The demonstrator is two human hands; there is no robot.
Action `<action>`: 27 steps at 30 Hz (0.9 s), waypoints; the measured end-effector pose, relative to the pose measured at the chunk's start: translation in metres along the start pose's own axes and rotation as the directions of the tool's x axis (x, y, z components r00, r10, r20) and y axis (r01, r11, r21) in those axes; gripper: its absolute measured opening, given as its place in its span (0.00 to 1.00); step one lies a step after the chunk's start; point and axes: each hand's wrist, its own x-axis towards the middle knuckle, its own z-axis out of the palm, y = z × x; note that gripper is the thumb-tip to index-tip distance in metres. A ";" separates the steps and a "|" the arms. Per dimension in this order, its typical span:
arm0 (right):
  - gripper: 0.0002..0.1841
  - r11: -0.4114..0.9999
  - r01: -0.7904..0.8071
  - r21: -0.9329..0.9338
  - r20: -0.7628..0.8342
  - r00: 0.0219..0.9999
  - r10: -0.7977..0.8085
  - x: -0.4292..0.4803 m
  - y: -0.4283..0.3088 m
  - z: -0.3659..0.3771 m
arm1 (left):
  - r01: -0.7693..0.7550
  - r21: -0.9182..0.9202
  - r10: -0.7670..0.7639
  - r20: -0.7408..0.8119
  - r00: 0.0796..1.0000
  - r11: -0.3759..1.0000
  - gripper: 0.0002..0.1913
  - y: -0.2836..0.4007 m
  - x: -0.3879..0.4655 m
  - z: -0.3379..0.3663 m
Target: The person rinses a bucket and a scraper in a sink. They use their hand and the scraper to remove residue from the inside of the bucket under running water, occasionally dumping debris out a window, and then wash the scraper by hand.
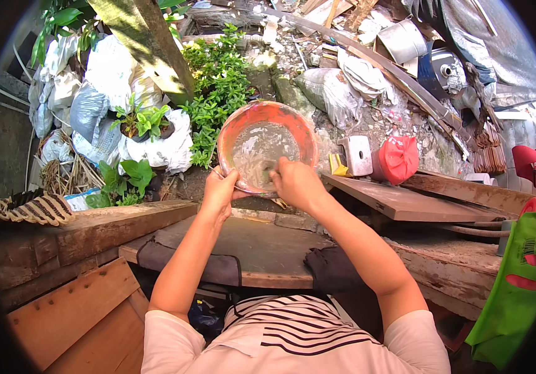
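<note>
A round red-orange plastic basin (301, 122), its wall smeared with grey residue, is held up ahead of me, tilted so that its inside faces me. Cloudy grey-brown liquid (258, 145) lies inside. My left hand (219, 189) grips the near left rim, thumb on top and fingers beneath. Over the near right part of the basin, my right hand (296, 182) is curled, its fingertips at the liquid. A small dark greenish patch shows just beside those fingers. Whether the right hand holds anything is hidden.
Below the basin is a dark board (268, 243) with a wooden edge. A doorway-like wooden beam (127, 224) runs left, a brown plank (412, 201) right. Beyond stand leafy plants (216, 89), white sacks (109, 65), a plastic stool (357, 154), a red bag (398, 159) and rubble.
</note>
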 end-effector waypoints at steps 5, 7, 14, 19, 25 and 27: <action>0.11 0.977 0.009 0.212 -0.167 0.986 0.027 0.038 -0.005 0.023 | -0.013 0.111 0.017 -0.035 0.999 0.994 0.08 -0.008 0.000 -0.003; 0.10 0.991 0.042 0.128 -0.282 0.959 -0.004 0.050 0.011 0.026 | -0.020 0.140 0.026 -0.043 0.999 0.990 0.08 -0.006 -0.003 0.002; 0.11 0.989 0.040 -0.145 -0.375 0.923 -0.092 0.022 0.064 0.035 | 0.007 0.114 -0.006 -0.004 1.000 0.993 0.08 -0.010 -0.001 0.002; 0.13 0.973 -0.222 0.062 -0.123 0.966 0.228 -0.016 0.052 0.027 | 0.051 0.126 -0.046 -0.043 0.998 0.991 0.09 -0.015 0.003 -0.005; 0.15 0.893 -0.328 0.309 -0.086 0.925 0.370 -0.030 0.052 0.031 | 0.112 0.131 -0.103 -0.077 0.992 0.985 0.10 -0.028 0.009 -0.008; 0.16 0.884 -0.324 0.338 -0.104 0.920 0.377 -0.035 0.049 0.034 | 0.149 0.147 -0.138 -0.086 0.987 0.978 0.11 -0.035 0.014 -0.020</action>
